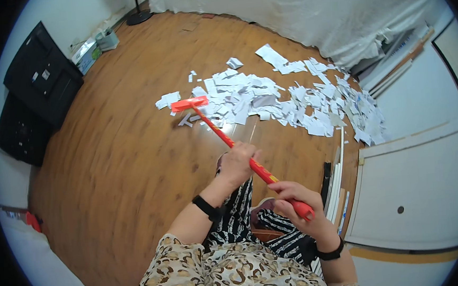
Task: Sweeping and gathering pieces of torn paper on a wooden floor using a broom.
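Observation:
A red broom (pixel 218 131) slants from near my body up to the left, its orange-red head (pixel 189 104) on the floor. My left hand (pixel 239 164) is wrapped round the middle of the handle. Close to the handle's end, my right hand (pixel 296 199) grips it, with the red tip sticking out below. Beside the broom head, on its right, spreads a wide heap of torn white paper (pixel 249 96), and a few loose pieces lie just left of and under it. The bristles cannot be made out.
White and black strips (pixel 339 172) lie on the floor at my right, by a white panel (pixel 408 194). Dark panels (pixel 44 76) lean at the left wall. Plastic sheeting (pixel 304 10) hangs behind the paper. A black stand base (pixel 139 17) stands far left on the wood floor (pixel 119 166).

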Tool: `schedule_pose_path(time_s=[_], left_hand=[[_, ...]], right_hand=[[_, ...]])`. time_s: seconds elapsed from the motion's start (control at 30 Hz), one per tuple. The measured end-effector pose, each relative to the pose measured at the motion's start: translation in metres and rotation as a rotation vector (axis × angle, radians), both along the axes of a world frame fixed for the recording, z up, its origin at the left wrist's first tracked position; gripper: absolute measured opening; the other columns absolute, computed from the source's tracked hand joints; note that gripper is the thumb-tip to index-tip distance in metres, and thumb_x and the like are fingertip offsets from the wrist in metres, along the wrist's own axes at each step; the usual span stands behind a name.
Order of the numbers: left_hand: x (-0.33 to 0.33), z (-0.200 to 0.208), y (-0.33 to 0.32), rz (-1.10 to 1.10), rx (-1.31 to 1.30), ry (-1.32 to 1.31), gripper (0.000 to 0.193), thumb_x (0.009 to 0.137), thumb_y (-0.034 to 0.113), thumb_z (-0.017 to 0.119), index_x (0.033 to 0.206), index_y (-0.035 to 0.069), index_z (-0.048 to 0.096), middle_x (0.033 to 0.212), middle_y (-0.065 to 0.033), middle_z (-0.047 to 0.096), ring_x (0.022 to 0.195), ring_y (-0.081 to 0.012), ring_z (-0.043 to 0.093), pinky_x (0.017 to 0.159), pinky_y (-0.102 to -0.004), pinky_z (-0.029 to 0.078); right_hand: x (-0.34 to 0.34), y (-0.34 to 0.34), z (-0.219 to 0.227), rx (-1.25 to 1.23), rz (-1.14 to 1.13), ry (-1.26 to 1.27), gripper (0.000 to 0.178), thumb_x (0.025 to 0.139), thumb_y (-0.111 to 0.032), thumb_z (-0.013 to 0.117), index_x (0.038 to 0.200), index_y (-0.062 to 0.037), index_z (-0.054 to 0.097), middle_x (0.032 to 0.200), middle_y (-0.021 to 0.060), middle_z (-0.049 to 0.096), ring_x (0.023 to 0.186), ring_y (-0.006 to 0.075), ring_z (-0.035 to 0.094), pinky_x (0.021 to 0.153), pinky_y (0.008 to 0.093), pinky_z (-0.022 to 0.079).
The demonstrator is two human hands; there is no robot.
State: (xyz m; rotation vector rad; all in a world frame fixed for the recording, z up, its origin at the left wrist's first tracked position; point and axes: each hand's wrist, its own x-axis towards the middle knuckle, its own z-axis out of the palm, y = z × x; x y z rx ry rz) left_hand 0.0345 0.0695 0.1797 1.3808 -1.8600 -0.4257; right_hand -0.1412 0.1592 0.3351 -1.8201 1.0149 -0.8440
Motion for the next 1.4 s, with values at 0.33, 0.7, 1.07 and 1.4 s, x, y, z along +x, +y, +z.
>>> schedule_pose_path(time_s=[0.33, 0.7, 1.07, 1.4], left_hand=[[0.199, -0.085, -0.052, 0.547, -0.090, -0.011, 0.020, 0.087, 0.015, 0.068, 0.074, 0.005, 0.056, 0.076, -0.0147, 0.058, 0.078, -0.0349, 0.056, 0.068, -0.0434, 0.047], [0.176, -0.168, -0.108, 0.211, 0.064, 0.043, 0.016, 0.086, 0.015, 0.065, 0.072, 0.008, 0.062, 0.081, -0.0125, 0.061, 0.087, -0.0368, 0.053, 0.081, -0.0480, 0.044], [0.069, -0.042, -0.104, 0.001, 0.020, 0.300, 0.021, 0.090, 0.023, 0.065, 0.076, 0.007, 0.062, 0.079, -0.0111, 0.063, 0.081, -0.0343, 0.058, 0.075, -0.0459, 0.049], [0.283, -0.117, -0.128, 0.426, -0.074, 0.163, 0.020, 0.080, 0.022, 0.072, 0.071, 0.006, 0.063, 0.086, -0.0107, 0.062, 0.090, -0.0346, 0.057, 0.088, -0.0455, 0.048]], right_hand=[[0.183, -0.128, -0.099, 0.104, 0.355, -0.141, 0.014, 0.090, -0.011, 0.071, 0.098, -0.0007, 0.065, 0.121, 0.0153, 0.066, 0.100, 0.0232, 0.066, 0.088, 0.0327, 0.050], [0.141, -0.152, -0.107, 0.433, 0.181, -0.065, 0.008, 0.093, -0.006, 0.067, 0.097, 0.0009, 0.067, 0.126, 0.0113, 0.063, 0.089, 0.0111, 0.064, 0.070, 0.0247, 0.055], [0.083, -0.123, 0.008, -0.087, 0.132, 0.252, 0.008, 0.085, -0.005, 0.071, 0.087, 0.0024, 0.068, 0.110, 0.0206, 0.069, 0.090, 0.0259, 0.069, 0.082, 0.0342, 0.053], [0.230, -0.188, -0.090, -0.085, 0.476, 0.022, 0.016, 0.085, 0.000, 0.073, 0.100, -0.0009, 0.067, 0.125, 0.0199, 0.064, 0.110, 0.0277, 0.065, 0.092, 0.0336, 0.050]])
